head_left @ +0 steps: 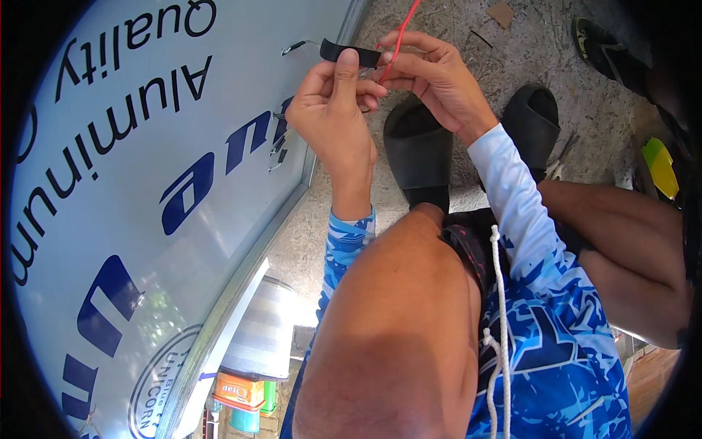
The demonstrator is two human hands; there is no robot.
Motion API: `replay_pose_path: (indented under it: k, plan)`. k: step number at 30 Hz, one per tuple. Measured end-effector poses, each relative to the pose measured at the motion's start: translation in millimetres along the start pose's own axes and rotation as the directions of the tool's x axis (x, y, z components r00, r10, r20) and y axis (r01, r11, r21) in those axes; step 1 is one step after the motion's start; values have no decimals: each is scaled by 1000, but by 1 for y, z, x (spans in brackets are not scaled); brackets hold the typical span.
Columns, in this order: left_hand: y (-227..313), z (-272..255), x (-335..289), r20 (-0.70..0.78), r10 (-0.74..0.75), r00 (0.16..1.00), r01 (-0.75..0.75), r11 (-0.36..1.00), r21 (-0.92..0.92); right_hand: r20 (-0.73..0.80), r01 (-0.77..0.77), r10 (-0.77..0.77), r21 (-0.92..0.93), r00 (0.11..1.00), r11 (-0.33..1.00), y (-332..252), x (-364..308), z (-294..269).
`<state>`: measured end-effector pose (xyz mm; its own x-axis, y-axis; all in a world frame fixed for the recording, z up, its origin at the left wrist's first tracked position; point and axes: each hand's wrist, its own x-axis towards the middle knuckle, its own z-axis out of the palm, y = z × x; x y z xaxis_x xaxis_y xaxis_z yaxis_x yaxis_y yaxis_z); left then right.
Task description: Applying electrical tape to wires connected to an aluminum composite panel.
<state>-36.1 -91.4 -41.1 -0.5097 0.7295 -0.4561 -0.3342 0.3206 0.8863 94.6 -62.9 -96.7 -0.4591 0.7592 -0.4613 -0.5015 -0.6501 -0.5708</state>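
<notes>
2 bare hands meet at the far middle of the scene, above a concrete floor. The left hand is closed narrow, its thumb raised and pressing on a short strip of black tape that stretches flat from the thumb out to the left. The right hand sits just beside it on the right, touching it at the fingertips, and is pinched shut on a thin red wire that runs from the pinch up and away to the far edge. The tape's right end meets the wire at the pinch, between the 2 thumbs.

Both forearms wear blue and white patterned sleeves. A bare knee fills the near middle, and a white cord hangs down beside it on the right. Under the hands, 2 black sandals rest on the floor, 1 directly below the hands and 1 further right.

On the left, a large white panel with dark blue printed letters lies flat, framed by a metal edge; small metal clips stick up from its far right edge, near the tape's left end. At the far right edge, a yellow-green object shows, too cut off to identify.
</notes>
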Motion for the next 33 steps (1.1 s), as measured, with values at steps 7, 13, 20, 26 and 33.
replay_pose_path:
  k: [7,13,20,26,33]
  plan:
    - [-3,-2,-1,-4,14,1000,-14,1000,22,-71,-3,-4,-86,998,996,3,0,10]
    - [-7,5,-3,-8,50,999,-49,997,67,-112,34,-49,-129,992,991,-2,0,13]
    - [-7,0,-2,2,44,999,-44,997,55,-139,44,-85,-277,987,960,-7,-5,22]
    - [-8,3,-5,65,-11,998,9,999,32,-140,73,-135,-378,981,923,-21,-15,22]
    - [3,-10,-1,167,-118,979,104,990,91,-261,-8,-53,-226,964,974,-13,-27,33]
